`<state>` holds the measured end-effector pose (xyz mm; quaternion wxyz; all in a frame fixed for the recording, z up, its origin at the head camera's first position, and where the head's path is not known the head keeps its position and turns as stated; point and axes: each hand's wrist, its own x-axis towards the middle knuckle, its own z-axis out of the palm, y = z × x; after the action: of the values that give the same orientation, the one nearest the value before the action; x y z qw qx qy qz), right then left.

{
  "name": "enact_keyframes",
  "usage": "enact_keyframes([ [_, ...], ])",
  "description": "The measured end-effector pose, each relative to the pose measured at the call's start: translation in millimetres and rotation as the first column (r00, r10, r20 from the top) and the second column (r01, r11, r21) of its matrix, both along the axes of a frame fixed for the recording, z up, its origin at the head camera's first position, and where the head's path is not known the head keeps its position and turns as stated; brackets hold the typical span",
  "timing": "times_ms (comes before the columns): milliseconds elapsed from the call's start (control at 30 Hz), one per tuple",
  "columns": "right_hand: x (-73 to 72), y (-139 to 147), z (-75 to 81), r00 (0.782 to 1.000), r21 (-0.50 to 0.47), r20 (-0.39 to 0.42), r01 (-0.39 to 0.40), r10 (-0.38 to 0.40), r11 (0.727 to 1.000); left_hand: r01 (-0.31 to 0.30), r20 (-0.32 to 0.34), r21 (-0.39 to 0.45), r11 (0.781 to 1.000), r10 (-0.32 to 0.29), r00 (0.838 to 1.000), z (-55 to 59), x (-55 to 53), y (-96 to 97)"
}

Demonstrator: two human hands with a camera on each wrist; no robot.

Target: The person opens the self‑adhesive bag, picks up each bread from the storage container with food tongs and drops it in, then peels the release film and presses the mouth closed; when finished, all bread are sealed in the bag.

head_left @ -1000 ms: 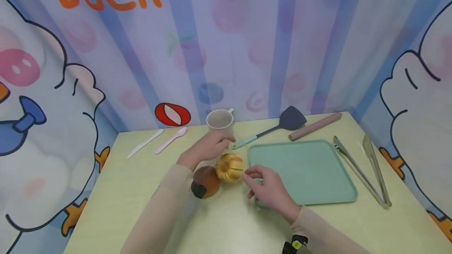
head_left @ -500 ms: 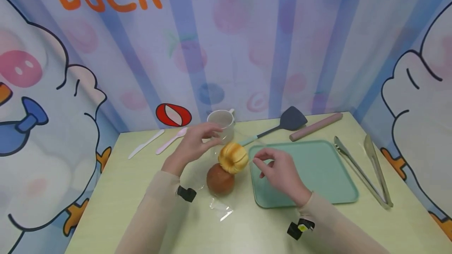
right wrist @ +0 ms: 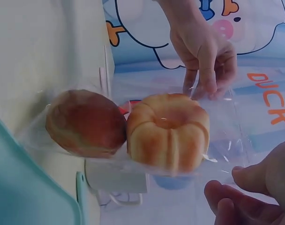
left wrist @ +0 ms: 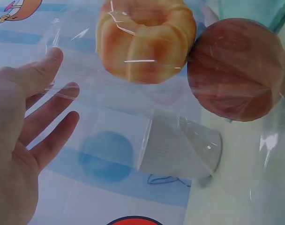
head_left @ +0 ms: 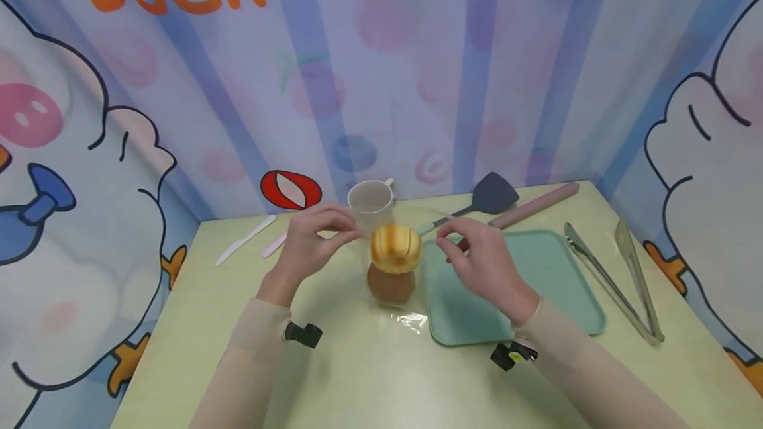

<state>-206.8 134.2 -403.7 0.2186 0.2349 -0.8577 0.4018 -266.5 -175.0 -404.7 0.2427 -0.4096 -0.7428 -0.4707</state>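
A clear plastic bag [head_left: 411,323] hangs upright between my hands, with two bread pieces inside. The upper one is a golden, ridged ring-shaped bread [head_left: 395,249], dimpled at its centre in the wrist views. Below it sits a round brown bun [head_left: 391,283]. With thumb and fingers, my left hand [head_left: 312,243] pinches the bag's upper left edge. My right hand [head_left: 483,257] pinches the opposite upper edge, over the green tray [head_left: 471,330]. In the right wrist view, thumb and fingertips of the right hand [right wrist: 259,187] close on the film.
Behind the bag stands a white cup [head_left: 371,200]. A dark spatula [head_left: 493,194] and a pink rolling pin [head_left: 536,207] lie along the back. Metal tongs [head_left: 614,290] flank the tray's right side. A white knife [head_left: 244,240] and a partly covered pink spoon [head_left: 274,245] are at left.
Both hands have risen and moved apart, lifting the bag. The ring-shaped bread and bun have swung from lying side by side to one above the other, shifting right.
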Motion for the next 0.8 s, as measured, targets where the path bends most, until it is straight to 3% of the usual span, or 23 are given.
enact_keyframes([
  [133, -3.2, 1, 8.2, 0.996, 0.040, -0.084, 0.027, -0.024, 0.999, -0.035, -0.002, 0.034, 0.999, 0.035, 0.999, 6.7, 5.8, -6.3],
  [267, -4.2, 1, 13.4, 0.991, 0.019, -0.130, 0.041, -0.039, 0.999, -0.065, 0.028, 0.086, 0.994, 0.062, 0.998, 11.6, 12.1, -12.0],
  [467, -3.9, -4, 19.8, 0.978, -0.029, -0.209, -0.003, -0.003, 1.000, -0.018, 0.088, 0.113, 0.993, 0.008, 0.996, 12.2, 19.6, -12.4],
  [800, -3.7, -9, 20.8, 0.958, -0.060, -0.285, -0.063, 0.044, 0.996, 0.053, 0.100, 0.165, 0.985, -0.071, 0.992, 2.9, 26.7, -10.6],
])
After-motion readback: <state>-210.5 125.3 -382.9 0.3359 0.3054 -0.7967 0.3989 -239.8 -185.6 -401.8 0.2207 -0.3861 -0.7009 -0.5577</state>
